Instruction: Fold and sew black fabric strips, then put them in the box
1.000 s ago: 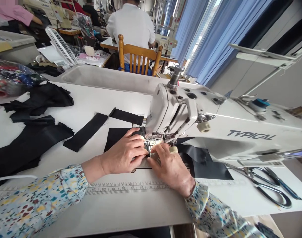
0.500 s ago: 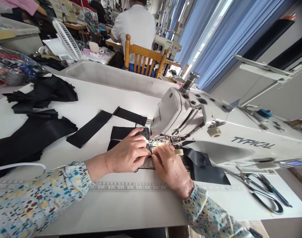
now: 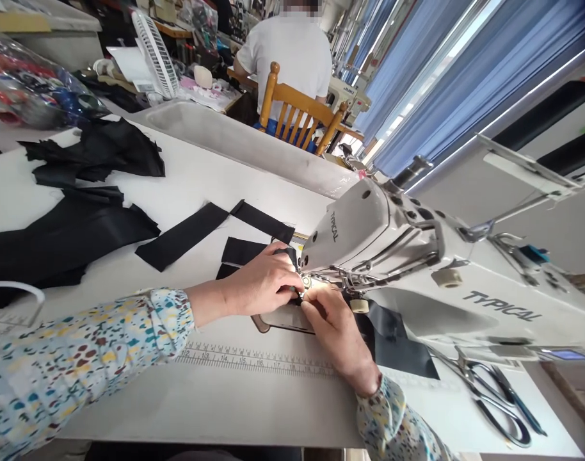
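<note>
Black fabric (image 3: 243, 251) lies at the needle area of a white sewing machine (image 3: 354, 221). My left hand (image 3: 264, 282) rests over this fabric, its fingers curled and pressed on it just left of the presser foot. Close against it, my right hand (image 3: 333, 323) has thumb and fingers pinched at the fabric's edge in front of the foot. The fingertips of both hands nearly meet under the machine's light. Another black piece (image 3: 402, 342) lies beneath the machine arm, right of my right hand. The needle itself is too small to make out.
Black strips (image 3: 182, 237) and crumpled black cloth (image 3: 72, 237) lie on the left of the white table (image 3: 216, 410). A ruler scale (image 3: 254, 362) runs along the front. Scissors (image 3: 501, 403) lie at the right. Beyond a trough (image 3: 244, 150), a person (image 3: 290, 57) sits on a wooden chair (image 3: 302, 109).
The view has tilted and shifted. My left hand has drawn in slightly, its fingers more bunched at the fabric, and more of the metal plate below it shows. My right hand keeps its pinch.
</note>
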